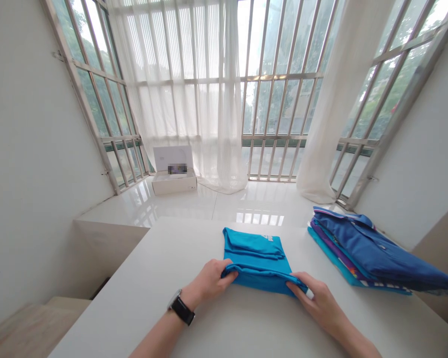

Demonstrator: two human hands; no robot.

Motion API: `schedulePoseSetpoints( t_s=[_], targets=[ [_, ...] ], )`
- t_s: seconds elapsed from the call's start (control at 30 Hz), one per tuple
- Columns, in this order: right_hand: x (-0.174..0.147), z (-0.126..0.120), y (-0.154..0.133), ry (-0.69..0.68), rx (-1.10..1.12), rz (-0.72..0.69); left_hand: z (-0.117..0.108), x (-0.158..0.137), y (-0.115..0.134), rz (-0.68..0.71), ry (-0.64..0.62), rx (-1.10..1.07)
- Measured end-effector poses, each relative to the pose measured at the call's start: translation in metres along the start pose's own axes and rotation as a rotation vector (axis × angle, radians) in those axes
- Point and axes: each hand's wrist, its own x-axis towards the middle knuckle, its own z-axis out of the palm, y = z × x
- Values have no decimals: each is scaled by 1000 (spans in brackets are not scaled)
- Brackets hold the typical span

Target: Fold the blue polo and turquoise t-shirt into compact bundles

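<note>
A bright blue garment [259, 276], partly folded, lies on the white table in front of me. Its far part is folded over into a flap with white lettering. Pinched at the left end of its raised near edge is my left hand [209, 282], with a black-strapped watch on the wrist. My right hand [315, 298] grips the right end of the same edge, thumb in front. A small white patch shows by the right fingers; I cannot tell what it is. Between the hands the edge is lifted a little and folded toward the far side.
To the right on the white table [134, 293] rests a stack of folded clothes [373, 253], dark blue on top. An open white box [174, 184] stands on the window ledge [224, 201] beyond, by sheer curtains [216, 124] and barred windows.
</note>
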Motion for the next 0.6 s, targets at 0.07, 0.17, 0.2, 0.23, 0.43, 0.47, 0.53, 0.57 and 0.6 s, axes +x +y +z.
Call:
schedulePoseSetpoints(
  t_s=[0.07,0.17,0.2,0.23,0.43,0.47,0.53,0.57,0.6],
  targets=[
    [0,0,1,-13,-1,14,0,0,-1,15,3,-3],
    [-1,1,2,-26,-19,28,1,1,-3,12,4,22],
    [-1,1,3,-27,-27,30,2,0,-3,8,4,30],
    [-1,1,4,-27,-34,32,2,0,-3,6,6,36],
    [1,2,6,-12,-47,31,1,-1,0,33,36,81],
    [1,2,5,-6,-48,30,0,-1,0,21,31,89],
    [1,2,4,3,-50,34,0,-2,0,-10,19,108],
    [1,2,3,4,-50,37,0,-2,1,-22,19,117],
    [1,2,2,5,-49,40,0,-2,1,-31,20,124]
  ],
)
